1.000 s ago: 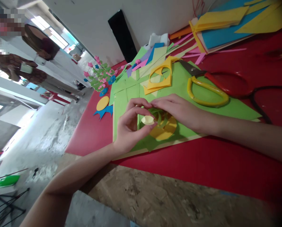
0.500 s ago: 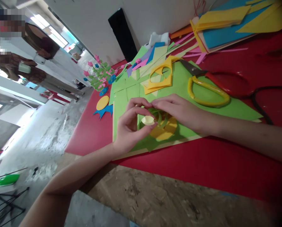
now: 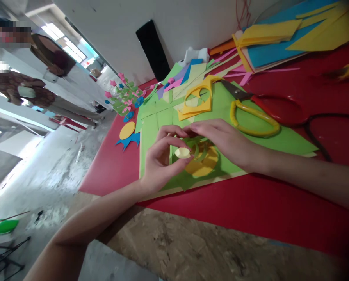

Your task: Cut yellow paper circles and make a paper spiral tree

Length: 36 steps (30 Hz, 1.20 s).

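My left hand (image 3: 159, 160) pinches a small pale-yellow folded paper piece (image 3: 182, 152) between thumb and fingers, raised a little above a green sheet (image 3: 235, 121). My right hand (image 3: 224, 140) lies palm down just to its right, fingertips meeting the left hand's fingers over curled green paper strips (image 3: 198, 150). Under those strips a yellow paper disc (image 3: 203, 164) lies on the green sheet. What the right fingertips grip is hidden.
Yellow-handled scissors (image 3: 252, 117) and red-handled scissors (image 3: 282, 109) lie right of the hands. Yellow cut-outs (image 3: 196, 101), coloured paper stacks (image 3: 274, 39), a blue and yellow rosette (image 3: 127, 134) and small paper flowers (image 3: 123, 97) litter the red table (image 3: 250, 207). Two people stand far left.
Both hands stay together with the pale-yellow piece still pinched; only the camera has shifted slightly.
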{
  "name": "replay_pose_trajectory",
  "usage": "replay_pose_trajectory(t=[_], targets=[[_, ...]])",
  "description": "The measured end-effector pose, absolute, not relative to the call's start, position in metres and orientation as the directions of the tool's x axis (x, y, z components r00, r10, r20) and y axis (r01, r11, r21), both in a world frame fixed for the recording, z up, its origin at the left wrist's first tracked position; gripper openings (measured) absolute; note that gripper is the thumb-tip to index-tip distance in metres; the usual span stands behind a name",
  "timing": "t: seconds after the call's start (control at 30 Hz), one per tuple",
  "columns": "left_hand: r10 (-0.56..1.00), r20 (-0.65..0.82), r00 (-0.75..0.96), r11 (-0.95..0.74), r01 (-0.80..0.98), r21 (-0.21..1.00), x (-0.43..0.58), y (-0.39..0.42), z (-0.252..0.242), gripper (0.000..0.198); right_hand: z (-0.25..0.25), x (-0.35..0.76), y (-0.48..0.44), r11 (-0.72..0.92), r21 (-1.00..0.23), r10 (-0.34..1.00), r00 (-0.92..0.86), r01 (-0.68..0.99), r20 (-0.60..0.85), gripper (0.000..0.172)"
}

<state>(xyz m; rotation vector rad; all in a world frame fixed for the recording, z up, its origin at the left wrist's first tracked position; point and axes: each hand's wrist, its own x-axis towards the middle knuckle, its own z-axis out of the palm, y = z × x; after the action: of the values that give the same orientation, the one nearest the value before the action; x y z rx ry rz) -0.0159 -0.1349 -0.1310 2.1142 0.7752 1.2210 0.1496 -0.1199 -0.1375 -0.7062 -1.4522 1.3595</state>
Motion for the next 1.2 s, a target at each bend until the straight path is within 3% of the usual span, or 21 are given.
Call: replay_pose_trajectory(t=[0.2,0.47,0.8,1.2], targets=[[0.709,0.563,0.424,-0.676,0.183,0.714,-0.015,-0.135,-0.13,0.015,-0.138,0.151,-0.12,0.239,-0.941,0.877,-0.364,-0.238,0.315,0.029],[0.686,0.584,0.433,-0.709,0.217,0.671,-0.016,-0.134,-0.129,0.013,-0.135,0.157,-0.122,0.36,-0.924,0.888,-0.258,-0.124,0.381,0.028],[0.689,0.573,0.443,-0.704,0.222,0.674,-0.015,-0.134,-0.128,0.012,-0.139,0.165,-0.125,0.265,-0.964,0.933,-0.255,0.011,0.253,0.035],[0.683,0.581,0.443,-0.712,0.229,0.663,-0.016,-0.133,-0.128,0.01,-0.138,0.167,-0.128,0.256,-0.964,0.913,-0.308,-0.072,0.266,0.027]])
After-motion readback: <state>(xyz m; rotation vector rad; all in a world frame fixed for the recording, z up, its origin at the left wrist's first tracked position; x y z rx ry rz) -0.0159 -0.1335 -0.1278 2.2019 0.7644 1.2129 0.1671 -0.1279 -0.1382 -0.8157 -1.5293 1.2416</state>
